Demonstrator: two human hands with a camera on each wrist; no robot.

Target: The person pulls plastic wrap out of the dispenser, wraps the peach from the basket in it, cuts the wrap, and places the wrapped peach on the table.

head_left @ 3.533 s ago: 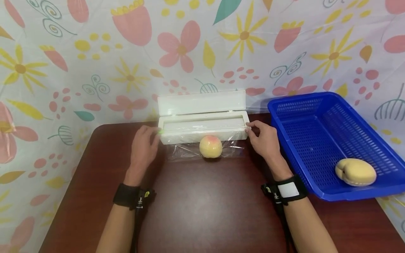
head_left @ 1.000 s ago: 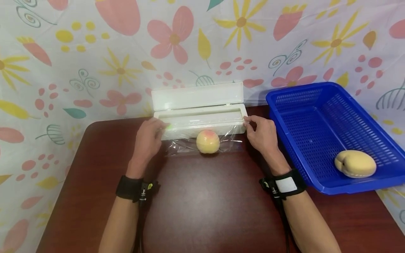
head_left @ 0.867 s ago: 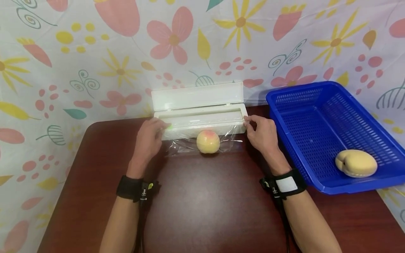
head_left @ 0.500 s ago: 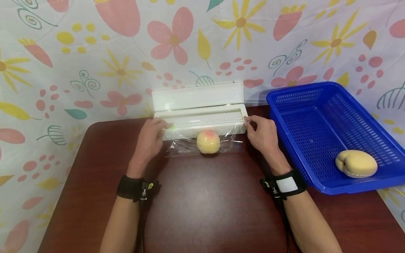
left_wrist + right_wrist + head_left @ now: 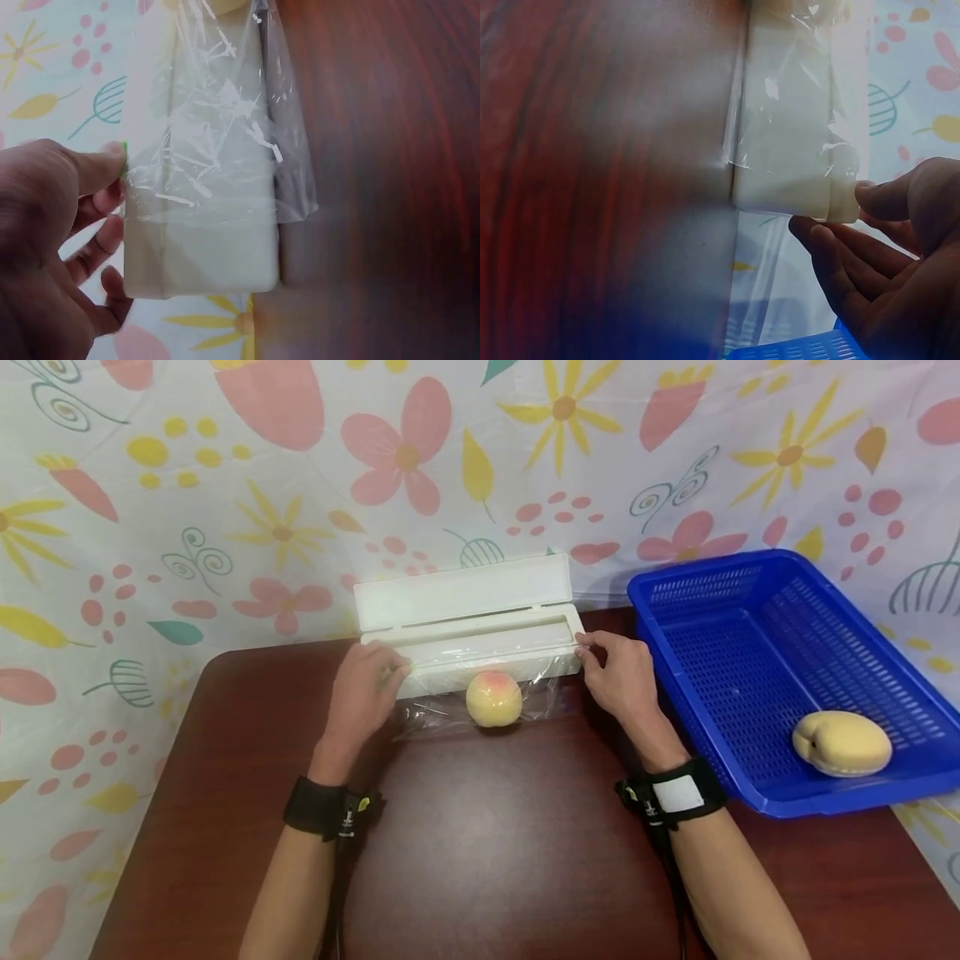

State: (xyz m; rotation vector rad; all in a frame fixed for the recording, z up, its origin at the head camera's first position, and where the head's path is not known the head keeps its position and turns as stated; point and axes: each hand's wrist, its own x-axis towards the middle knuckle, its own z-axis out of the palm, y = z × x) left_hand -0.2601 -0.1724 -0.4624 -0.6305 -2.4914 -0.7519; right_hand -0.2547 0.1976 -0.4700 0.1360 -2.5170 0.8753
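Observation:
A long white cling film dispenser (image 5: 487, 658) stands at the table's back edge with its lid raised. Clear film (image 5: 442, 710) comes over its front, and a yellow peach with a pink top (image 5: 493, 700) sits against that film. My left hand (image 5: 363, 689) pinches near the left part of the front edge; in the left wrist view the thumb tip is on a small green slider (image 5: 124, 154). The right hand (image 5: 621, 677) grips the dispenser's right end, thumb on one side and curled fingers on the other, as the right wrist view shows.
A blue perforated basket (image 5: 720, 777) stands on the right, close to the right forearm, holding a pale yellow creased fruit (image 5: 842, 743). Behind the dark brown table (image 5: 480, 852) hangs a flower-patterned sheet (image 5: 262, 460).
The left hand has shifted right along the dispenser's front edge with the green slider. The dispenser's left end has come slightly nearer. The right hand keeps its grip.

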